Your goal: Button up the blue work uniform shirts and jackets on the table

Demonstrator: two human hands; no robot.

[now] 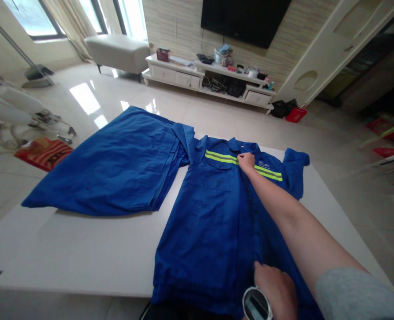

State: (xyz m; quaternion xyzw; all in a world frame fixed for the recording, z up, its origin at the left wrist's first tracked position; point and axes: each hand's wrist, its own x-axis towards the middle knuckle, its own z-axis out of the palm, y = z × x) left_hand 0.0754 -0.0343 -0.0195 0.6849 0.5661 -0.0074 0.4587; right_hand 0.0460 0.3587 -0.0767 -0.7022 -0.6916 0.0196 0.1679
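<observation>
A blue work jacket (213,222) with yellow-green reflective stripes lies front up on the white table (117,253), its collar at the far end. My right hand (246,161) is closed on the jacket's front edge, just below the collar at chest-stripe height. Nearer to me, my left hand (278,284), with a watch (256,304) on its wrist, is closed on the lower part of the same front opening. Its fingertips are partly hidden. To the left, a layered pile of blue garments (117,164) touches one jacket sleeve.
The pile reaches past the table's left edge. Beyond the table stand a white TV cabinet (183,78) with clutter on it and a light bench (118,51). A red bag (45,153) and white metal equipment (13,106) are at the left.
</observation>
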